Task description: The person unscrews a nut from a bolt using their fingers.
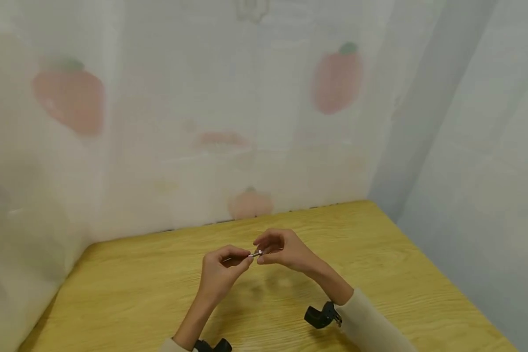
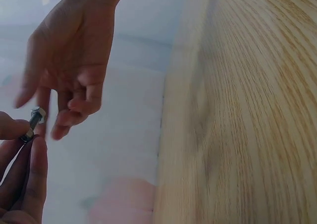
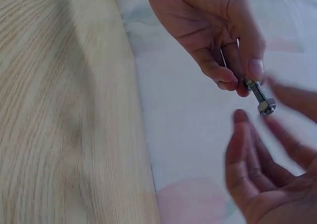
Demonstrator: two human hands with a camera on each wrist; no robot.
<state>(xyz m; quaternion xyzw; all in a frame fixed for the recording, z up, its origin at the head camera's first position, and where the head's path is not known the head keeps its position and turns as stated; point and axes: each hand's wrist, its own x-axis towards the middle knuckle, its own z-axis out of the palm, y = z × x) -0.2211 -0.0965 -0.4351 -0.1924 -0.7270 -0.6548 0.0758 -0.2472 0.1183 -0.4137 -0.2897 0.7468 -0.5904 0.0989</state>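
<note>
A small silver bolt (image 3: 258, 92) with a threaded shank is pinched by my left hand (image 1: 215, 274) between thumb and fingers at one end. A hex nut (image 3: 266, 106) sits around the shank near its free end, which points toward my right hand (image 1: 292, 250). In the right wrist view, the right hand's fingers (image 3: 239, 135) are spread around the nut end and partly blurred, with gaps visible between them and the metal. The left wrist view also shows the nut (image 2: 38, 113) beyond the left fingertips, which hide the bolt's gripped end.
Both hands are above a wood-grain table (image 1: 145, 288). A pale curtain (image 1: 176, 107) with strawberry prints hangs behind the table's far edge and along its sides. Black wrist-worn devices (image 1: 320, 316) sit at the sleeve cuffs.
</note>
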